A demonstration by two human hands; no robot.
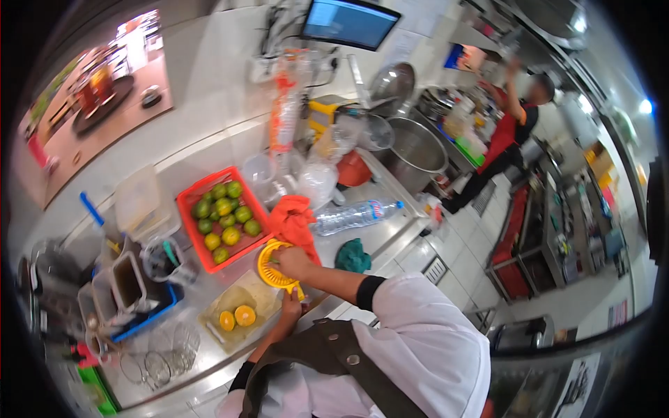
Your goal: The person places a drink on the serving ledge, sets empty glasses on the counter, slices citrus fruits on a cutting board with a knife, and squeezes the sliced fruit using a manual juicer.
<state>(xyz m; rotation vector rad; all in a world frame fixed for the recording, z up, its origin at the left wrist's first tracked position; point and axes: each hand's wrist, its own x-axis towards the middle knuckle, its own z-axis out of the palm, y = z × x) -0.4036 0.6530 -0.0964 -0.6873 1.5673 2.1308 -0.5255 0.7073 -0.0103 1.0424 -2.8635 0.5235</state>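
Observation:
A yellow hand citrus juicer [265, 265] with a slotted bowl is at the counter's front edge. My left hand [290, 306] is closed round its yellow handle. Over the bowl, my right hand [294, 263] presses down with fingers closed; a bit of green peel shows under them, apparently a citrus half, mostly hidden. Two cut citrus halves [244, 315], orange flesh up, lie on a wet cutting board [216, 333] left of my hands. Behind the juicer, a red basket [187, 221] holds several green and yellowish citrus fruits [224, 207].
Right of the basket are an orange cloth [293, 219], a plastic water bottle [352, 217] and a green cloth [353, 256]. Glasses [182, 348] and containers [129, 280] stand at left. A large pot [416, 155] sits beyond; another person [507, 129] works farther back.

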